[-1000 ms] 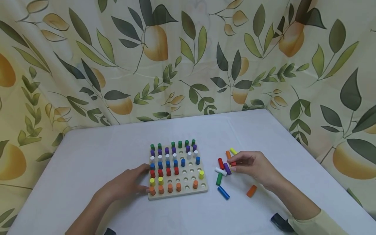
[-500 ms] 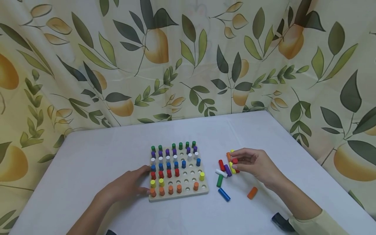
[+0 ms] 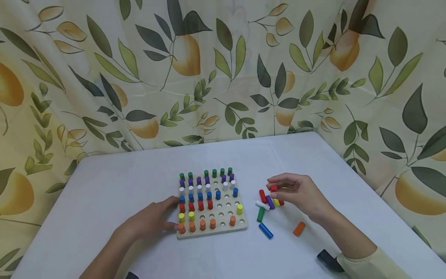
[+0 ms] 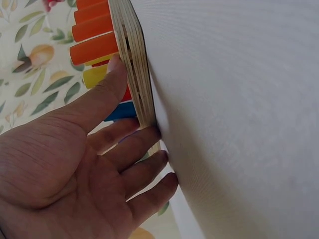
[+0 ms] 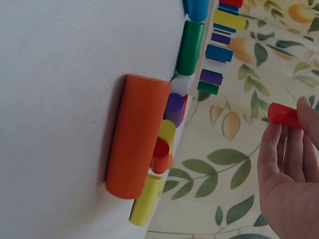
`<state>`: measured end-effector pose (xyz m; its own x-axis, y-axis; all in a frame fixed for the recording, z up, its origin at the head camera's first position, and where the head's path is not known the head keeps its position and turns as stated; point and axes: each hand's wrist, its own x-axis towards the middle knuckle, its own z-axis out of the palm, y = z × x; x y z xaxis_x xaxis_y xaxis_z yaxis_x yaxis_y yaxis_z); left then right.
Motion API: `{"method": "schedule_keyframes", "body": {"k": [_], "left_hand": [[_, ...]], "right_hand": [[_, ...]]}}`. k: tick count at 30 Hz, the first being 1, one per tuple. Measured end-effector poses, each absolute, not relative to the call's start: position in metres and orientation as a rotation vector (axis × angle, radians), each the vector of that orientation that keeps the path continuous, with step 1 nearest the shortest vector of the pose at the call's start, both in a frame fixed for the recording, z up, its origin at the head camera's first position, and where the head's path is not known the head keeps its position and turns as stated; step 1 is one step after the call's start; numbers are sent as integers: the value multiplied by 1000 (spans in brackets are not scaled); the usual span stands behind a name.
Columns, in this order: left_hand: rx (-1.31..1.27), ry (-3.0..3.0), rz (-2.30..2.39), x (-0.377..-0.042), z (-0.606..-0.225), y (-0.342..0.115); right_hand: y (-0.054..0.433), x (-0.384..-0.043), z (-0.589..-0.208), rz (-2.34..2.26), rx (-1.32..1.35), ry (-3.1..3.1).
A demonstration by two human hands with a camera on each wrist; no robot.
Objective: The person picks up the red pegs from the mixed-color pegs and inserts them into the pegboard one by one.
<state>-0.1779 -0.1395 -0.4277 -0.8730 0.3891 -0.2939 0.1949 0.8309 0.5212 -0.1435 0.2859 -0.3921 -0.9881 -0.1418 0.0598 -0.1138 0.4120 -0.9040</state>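
Note:
In the head view a wooden pegboard (image 3: 228, 228) holds rows of coloured pegs, with some holes bare toward its right side. My left hand (image 3: 148, 221) rests against the board's left edge, thumb at the near corner. The left wrist view has that thumb (image 4: 102, 89) touching the edge beside orange pegs, while the other fingers reach down to the cloth. Above the loose pegs, my right hand (image 3: 301, 193) pinches a red peg (image 3: 273, 188) between thumb and fingers; the right wrist view has this red peg (image 5: 284, 114) raised off the table.
Loose pegs lie right of the board: a red peg (image 3: 263, 195), a purple peg (image 3: 270, 202), a white peg (image 3: 263, 205), a green peg (image 3: 260, 214), a blue peg (image 3: 266, 230) and others partly hidden. An orange peg (image 3: 299, 229) lies apart. A patterned curtain (image 3: 230, 89) hangs behind.
My right hand has lifted the red peg slightly up from the loose pile, and its fingers have shifted on it. My left hand stays at the board's edge.

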Motion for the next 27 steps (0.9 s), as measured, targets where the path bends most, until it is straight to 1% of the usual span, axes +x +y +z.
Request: {"method": "schedule_keyframes", "body": {"k": [13, 27], "left_hand": [[435, 2616, 690, -178, -427, -138], [419, 2603, 695, -177, -424, -137]], "right_hand": [[270, -152, -391, -1686, -329, 2560], [253, -156, -389, -1747, -372, 2483]]}}
